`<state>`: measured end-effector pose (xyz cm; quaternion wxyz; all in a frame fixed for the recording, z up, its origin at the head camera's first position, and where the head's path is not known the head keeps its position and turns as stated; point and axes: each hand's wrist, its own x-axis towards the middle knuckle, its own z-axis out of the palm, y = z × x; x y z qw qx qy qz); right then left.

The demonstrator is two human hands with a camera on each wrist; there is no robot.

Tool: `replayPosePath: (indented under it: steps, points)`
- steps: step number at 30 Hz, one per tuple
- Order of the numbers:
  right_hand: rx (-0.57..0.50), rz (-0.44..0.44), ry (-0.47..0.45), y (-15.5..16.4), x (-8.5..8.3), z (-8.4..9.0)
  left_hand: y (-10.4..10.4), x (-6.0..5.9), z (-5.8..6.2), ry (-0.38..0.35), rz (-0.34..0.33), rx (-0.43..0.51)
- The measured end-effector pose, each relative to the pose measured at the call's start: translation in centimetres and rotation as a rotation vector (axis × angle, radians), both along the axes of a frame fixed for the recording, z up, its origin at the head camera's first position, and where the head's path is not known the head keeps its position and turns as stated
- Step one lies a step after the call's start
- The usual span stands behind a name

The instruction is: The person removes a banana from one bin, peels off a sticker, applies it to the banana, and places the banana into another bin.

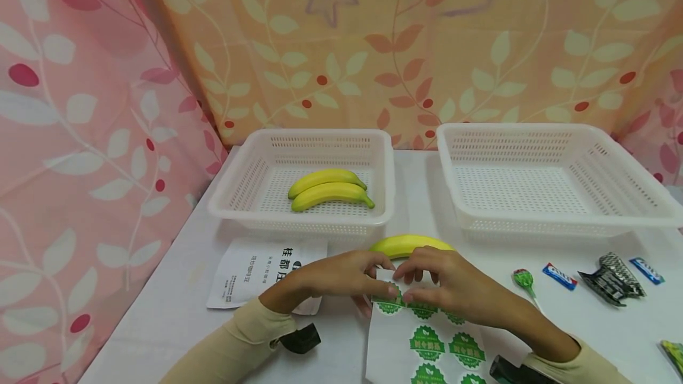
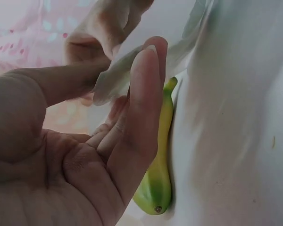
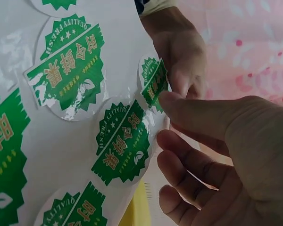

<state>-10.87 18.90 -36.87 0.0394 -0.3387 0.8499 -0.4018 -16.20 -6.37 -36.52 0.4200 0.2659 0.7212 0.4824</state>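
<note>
The sticker sheet [image 1: 427, 336] lies on the bench [image 1: 176, 307] at its near edge, directly before the person, printed face up with rows of round green labels. Both hands meet at the sheet's far edge. The left hand [image 1: 341, 274] pinches the far-left corner of the sheet between thumb and fingers; the left wrist view shows that corner lifted off the bench. The right hand [image 1: 448, 283] has its thumb and forefinger closed on the rim of one green sticker [image 3: 153, 82] at the same corner, so the grip of each hand is narrow and loaded. The two grips sit just beside each other, fingertips almost touching.

A loose banana [image 1: 411, 245] lies on the bench just beyond the knuckles, between the hands and the baskets. Behind it, the left basket [image 1: 235, 194] holds two bananas [image 1: 328, 188]; the right basket [image 1: 635, 194] stands well apart from it across a strip of bare bench. A white printed pouch [image 1: 251, 271] lies left of the left wrist. To the right of the right forearm lie a green lollipop [image 1: 524, 280], small blue wrappers [image 1: 559, 276] and a black packet [image 1: 613, 280]. Patterned curtains [image 1: 80, 135] close off the left and rear sides.
</note>
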Motion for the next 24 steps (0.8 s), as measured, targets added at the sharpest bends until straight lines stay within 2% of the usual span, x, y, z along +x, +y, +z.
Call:
replayPosePath:
  steps: [5,10,17,21,24]
  points:
    - [0.002,0.058,0.038,-0.17,0.19,-0.19,-0.11,-0.19,0.02,-0.039,0.03,0.012]
    - [0.048,0.089,0.078,-0.37,0.4,-0.45,-0.13,-0.16,0.03,-0.114,0.067,0.032]
    - [0.092,0.131,0.199,-0.47,0.31,-0.69,-0.22,-0.42,-0.12,-0.205,0.051,0.045]
    - [0.084,0.159,0.232,-0.15,0.06,-0.49,-0.37,-0.53,-0.18,-0.175,0.011,0.016]
    - [0.056,0.142,0.243,0.28,-0.2,-0.2,-0.4,-0.51,-0.21,-0.114,-0.022,-0.038]
